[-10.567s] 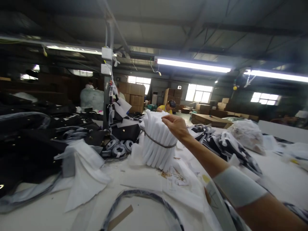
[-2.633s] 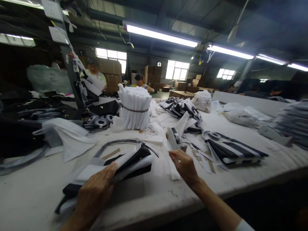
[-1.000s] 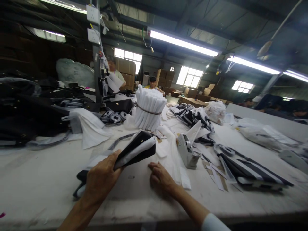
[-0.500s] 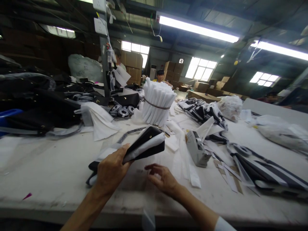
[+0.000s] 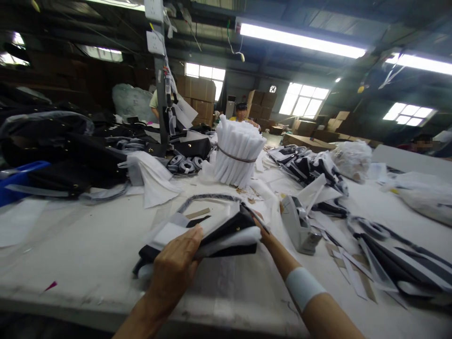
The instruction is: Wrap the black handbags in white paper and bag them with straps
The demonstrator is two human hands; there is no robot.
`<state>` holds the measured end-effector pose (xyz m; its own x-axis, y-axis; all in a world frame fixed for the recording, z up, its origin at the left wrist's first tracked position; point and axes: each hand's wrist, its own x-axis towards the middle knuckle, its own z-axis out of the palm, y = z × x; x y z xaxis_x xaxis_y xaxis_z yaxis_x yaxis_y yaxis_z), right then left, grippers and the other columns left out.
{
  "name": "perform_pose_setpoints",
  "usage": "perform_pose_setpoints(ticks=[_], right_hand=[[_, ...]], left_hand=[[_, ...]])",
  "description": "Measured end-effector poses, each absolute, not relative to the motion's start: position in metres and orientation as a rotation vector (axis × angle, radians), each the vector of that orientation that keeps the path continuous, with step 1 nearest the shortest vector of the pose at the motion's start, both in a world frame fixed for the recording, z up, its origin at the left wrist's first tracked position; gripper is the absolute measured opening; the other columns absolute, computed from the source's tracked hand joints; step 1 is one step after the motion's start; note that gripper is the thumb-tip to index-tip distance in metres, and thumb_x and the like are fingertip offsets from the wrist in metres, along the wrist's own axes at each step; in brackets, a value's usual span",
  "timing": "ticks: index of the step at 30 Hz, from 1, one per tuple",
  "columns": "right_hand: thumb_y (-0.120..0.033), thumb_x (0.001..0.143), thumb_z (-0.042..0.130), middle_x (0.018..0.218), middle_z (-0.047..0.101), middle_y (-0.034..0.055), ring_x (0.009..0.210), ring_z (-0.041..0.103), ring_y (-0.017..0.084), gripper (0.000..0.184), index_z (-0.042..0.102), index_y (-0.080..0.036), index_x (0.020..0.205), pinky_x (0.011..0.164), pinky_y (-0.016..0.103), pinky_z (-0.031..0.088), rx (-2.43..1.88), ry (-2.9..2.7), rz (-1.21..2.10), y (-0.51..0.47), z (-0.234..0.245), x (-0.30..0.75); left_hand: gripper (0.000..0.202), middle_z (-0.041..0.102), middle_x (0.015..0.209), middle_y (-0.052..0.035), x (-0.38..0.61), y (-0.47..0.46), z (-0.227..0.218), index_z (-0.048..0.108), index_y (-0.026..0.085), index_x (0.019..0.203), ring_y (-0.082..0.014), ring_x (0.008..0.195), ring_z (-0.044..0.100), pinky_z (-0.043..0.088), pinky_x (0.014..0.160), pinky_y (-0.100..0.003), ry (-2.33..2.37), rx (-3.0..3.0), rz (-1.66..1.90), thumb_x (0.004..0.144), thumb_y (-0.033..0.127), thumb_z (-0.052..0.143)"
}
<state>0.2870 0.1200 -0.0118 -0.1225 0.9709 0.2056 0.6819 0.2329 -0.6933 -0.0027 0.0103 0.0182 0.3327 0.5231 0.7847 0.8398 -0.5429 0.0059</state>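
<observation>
A black bag [image 5: 229,231] with small gold-coloured studs lies on its side in front of me, with white wrapping sheets along it. My left hand [image 5: 178,256] is closed on the bag's near left part, thumb below and fingers over the top. A wrapped handle [image 5: 208,197] arches behind the bag. At the bag's right end is my right hand [image 5: 262,226], reaching behind it. Its fingers are mostly hidden by the bag, and a thin dark strip [image 5: 254,214] runs beside it; whether the hand grips anything does not show.
A banded bundle of white rolls [image 5: 237,153] stands beyond the bag. To the right is a grey tape dispenser [image 5: 300,228], then more black bag parts [image 5: 399,263]. Black bags [image 5: 81,160] and a blue bin [image 5: 21,183] crowd the left. A person [image 5: 242,113] is across the table.
My right hand has moved from the near side of the bag to its far right end. The bag, in my left hand, has tipped lower and its white sheets show more.
</observation>
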Motion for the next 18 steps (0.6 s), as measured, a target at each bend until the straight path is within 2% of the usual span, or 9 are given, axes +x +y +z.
perform_pose_setpoints(ticks=[3, 6, 8, 12, 15, 18], right_hand=[[-0.044, 0.095, 0.047, 0.1, 0.071, 0.0152, 0.095, 0.071, 0.028, 0.041, 0.066, -0.011, 0.11, 0.08, 0.038, 0.057, -1.474, -1.709, 0.73, 0.118, -0.005, 0.321], [-0.052, 0.091, 0.051, 0.103, 0.07, 0.019, 0.096, 0.07, 0.029, 0.047, 0.068, -0.011, 0.106, 0.08, 0.039, 0.057, -1.444, -1.626, 0.817, 0.114, 0.006, 0.349], [-0.052, 0.088, 0.052, 0.105, 0.07, 0.0179, 0.097, 0.07, 0.028, 0.047, 0.068, -0.011, 0.106, 0.083, 0.04, 0.056, -1.426, -1.629, 0.845, 0.115, 0.017, 0.351], [-0.043, 0.082, 0.06, 0.098, 0.074, 0.0088, 0.093, 0.069, 0.022, 0.035, 0.072, -0.015, 0.1, 0.087, 0.035, 0.053, -1.399, -1.771, 0.862, 0.127, 0.04, 0.316], [-0.032, 0.082, 0.062, 0.093, 0.075, 0.0028, 0.089, 0.069, 0.018, 0.022, 0.075, -0.022, 0.097, 0.085, 0.028, 0.052, -1.596, -2.141, 0.777, 0.137, 0.051, 0.276], [-0.023, 0.07, 0.073, 0.095, 0.076, 0.0081, 0.093, 0.07, 0.023, 0.022, 0.076, -0.019, 0.092, 0.084, 0.03, 0.052, -1.915, -2.391, 0.602, 0.146, 0.053, 0.248]], left_hand=[[0.048, 0.068, 0.124, -0.0068, 0.003, -0.001, -0.004, 0.059, 0.017, 0.125, -0.0198, 0.114, 0.063, 0.046, 0.102, -0.032, -1.027, -2.228, -1.035, 0.084, 0.002, 0.04], [0.039, 0.067, 0.127, -0.0043, 0.01, -0.009, -0.027, 0.063, 0.02, 0.121, -0.0195, 0.12, 0.059, 0.039, 0.11, -0.033, -0.977, -2.238, -1.018, 0.093, 0.009, 0.038], [0.037, 0.066, 0.128, -0.004, 0.015, -0.012, -0.037, 0.064, 0.021, 0.119, -0.0192, 0.123, 0.057, 0.036, 0.113, -0.034, -0.98, -2.241, -1.014, 0.096, 0.014, 0.036], [0.035, 0.066, 0.127, -0.0047, 0.023, -0.012, -0.042, 0.064, 0.022, 0.116, -0.0189, 0.123, 0.057, 0.034, 0.115, -0.035, -0.991, -2.212, -1.012, 0.099, 0.019, 0.034], [0.036, 0.066, 0.127, -0.0053, 0.029, -0.012, -0.04, 0.065, 0.02, 0.115, -0.0207, 0.121, 0.058, 0.034, 0.114, -0.037, -1.008, -2.199, -0.961, 0.098, 0.018, 0.033], [0.035, 0.066, 0.127, -0.0051, 0.033, -0.012, -0.04, 0.065, 0.02, 0.113, -0.0214, 0.12, 0.059, 0.036, 0.112, -0.037, -1.016, -2.181, -0.96, 0.098, 0.016, 0.034]])
